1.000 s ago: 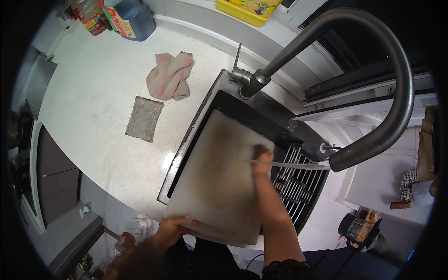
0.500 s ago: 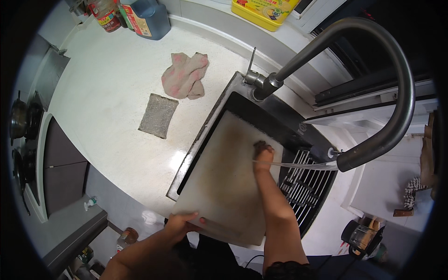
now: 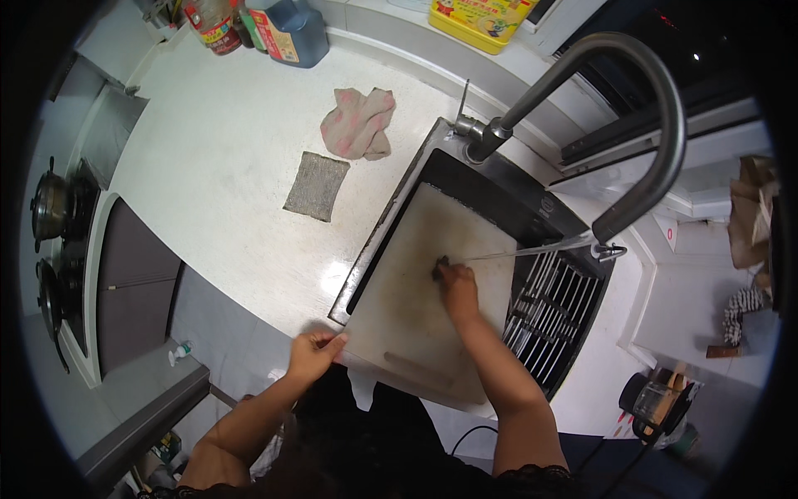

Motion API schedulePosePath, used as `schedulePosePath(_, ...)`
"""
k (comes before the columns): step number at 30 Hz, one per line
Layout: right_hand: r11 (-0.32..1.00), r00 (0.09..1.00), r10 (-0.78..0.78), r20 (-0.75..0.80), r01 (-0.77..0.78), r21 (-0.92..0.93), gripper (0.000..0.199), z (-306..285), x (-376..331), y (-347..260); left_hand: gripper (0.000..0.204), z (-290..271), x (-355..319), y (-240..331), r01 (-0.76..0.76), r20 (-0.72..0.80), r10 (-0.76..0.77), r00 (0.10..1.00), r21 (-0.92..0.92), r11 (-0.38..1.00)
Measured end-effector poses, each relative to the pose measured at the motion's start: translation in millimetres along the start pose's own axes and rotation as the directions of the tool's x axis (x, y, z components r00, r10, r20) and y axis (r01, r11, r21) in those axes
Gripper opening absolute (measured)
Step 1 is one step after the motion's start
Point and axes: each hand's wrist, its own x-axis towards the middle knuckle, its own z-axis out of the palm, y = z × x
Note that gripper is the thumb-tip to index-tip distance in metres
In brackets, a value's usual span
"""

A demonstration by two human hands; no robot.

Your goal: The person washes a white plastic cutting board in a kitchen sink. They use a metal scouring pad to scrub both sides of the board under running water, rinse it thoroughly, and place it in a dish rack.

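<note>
Now the left hand (image 3: 316, 356) pinches the cutting board (image 3: 389, 320) at its eight o'clock corner, apparently steadying it across the sink (image 3: 490, 191), while the right hand (image 3: 460, 291) holds a dark scrubber (image 3: 439, 267) against its middle.

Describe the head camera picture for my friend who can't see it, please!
A right hand holds a small dark thing against a stained cutting board partly in a black sink; the left hand is at the board's corner. Water runs from the curved faucet.

Print on yellow tub (image 3: 482, 25), blue jug (image 3: 298, 35) and jar (image 3: 214, 27) is hardly legible
</note>
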Motion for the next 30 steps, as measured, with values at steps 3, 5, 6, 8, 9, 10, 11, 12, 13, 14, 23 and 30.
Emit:
schedulePosePath(3,0.998,0.999,0.000,0.039,-0.002,0.059,0.028,-8,-17,-25,0.053,-2,-8,10,-0.599,0.204,0.714,0.670,0.716,0.358)
schedulePosePath(5,0.997,0.999,-0.032,-0.018,0.033,0.066,0.025,-13,-16,-29,0.072,27,2,25,-0.769,0.678,0.547,0.491,0.632,-0.093)
schedulePosePath(6,1.000,1.000,-0.012,-0.022,0.012,0.008,0.023,-12,-11,-15,0.077,40,13,25,-0.761,0.737,0.473,0.482,0.620,-0.190)
schedulePosePath(8,0.992,0.999,0.046,-0.027,-0.049,-0.114,0.021,-20,-11,41,0.082,55,24,28,-0.763,0.796,0.392,0.461,0.581,-0.283)
schedulePosePath(9,0.977,0.978,0.147,-0.151,-0.167,-0.135,0.017,-26,-18,51,0.082,60,29,31,-0.770,0.801,0.394,0.450,0.572,-0.282)
schedulePosePath(10,0.972,0.983,0.144,-0.118,-0.163,-0.168,0.016,-29,-23,41,0.082,61,34,32,-0.776,0.805,0.393,0.445,0.565,-0.279)
schedulePosePath(11,0.968,0.987,0.140,-0.082,-0.154,-0.198,0.017,-28,-27,24,0.083,61,37,31,-0.777,0.808,0.381,0.450,0.565,-0.279)
schedulePosePath(12,0.985,0.998,0.049,-0.045,-0.056,-0.162,0.016,-21,-37,8,0.084,60,36,31,-0.774,0.804,0.377,0.460,0.571,-0.274)
schedulePosePath(13,0.991,0.999,-0.041,-0.011,0.039,-0.128,0.015,-14,-48,-9,0.086,61,37,31,-0.774,0.803,0.373,0.464,0.572,-0.270)
schedulePosePath(14,0.993,0.993,-0.118,-0.013,0.118,0.013,0.014,-17,-54,-30,0.085,60,36,30,-0.765,0.800,0.366,0.475,0.581,-0.277)
schedulePosePath(23,0.993,1.000,-0.020,-0.017,0.018,-0.118,0.018,8,-13,2,0.073,58,37,34,-0.758,0.804,0.331,0.493,0.584,-0.291)
schedulePosePath(30,0.996,0.997,0.072,0.028,-0.070,-0.063,0.009,-1,-18,38,0.066,59,36,36,-0.784,0.810,0.341,0.476,0.567,-0.251)
